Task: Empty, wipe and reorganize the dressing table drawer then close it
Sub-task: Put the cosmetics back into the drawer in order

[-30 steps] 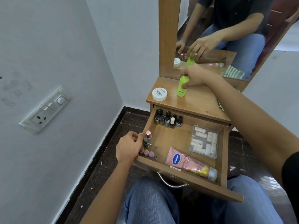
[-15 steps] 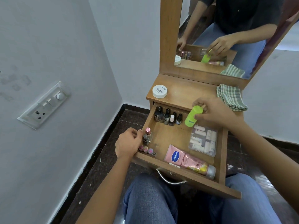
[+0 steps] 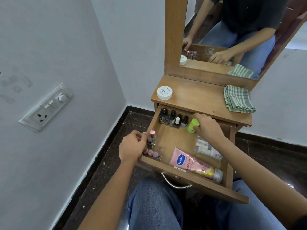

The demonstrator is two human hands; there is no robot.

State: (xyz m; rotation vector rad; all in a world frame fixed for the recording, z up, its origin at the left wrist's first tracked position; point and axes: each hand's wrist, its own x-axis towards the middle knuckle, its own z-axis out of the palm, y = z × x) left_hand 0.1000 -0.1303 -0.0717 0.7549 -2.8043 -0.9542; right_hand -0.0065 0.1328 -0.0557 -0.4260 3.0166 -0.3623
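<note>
Right hand (image 3: 207,128) grasping green bottle (image 3: 192,126), upright, at back of open drawer (image 3: 216,190). Left hand (image 3: 132,146) curled over drawer's left wall. Nail polishes (image 3: 172,120) just left of right hand; pink tube (image 3: 194,165) and clear pouch (image 3: 206,148) nearer than it. Beyond both hands, on counter (image 3: 199,95): white jar (image 3: 164,92), folded cloth (image 3: 237,98). Judged late in refilling; jar, closing left.

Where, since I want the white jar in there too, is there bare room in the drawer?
Mid-floor of the drawer is bare, bordered by the nail polish bottles behind, lipsticks left, plastic packet right and pink tube in front. Crowded: back right, where the right hand holds the green bottle, and the left wall, gripped by the left hand.
</note>
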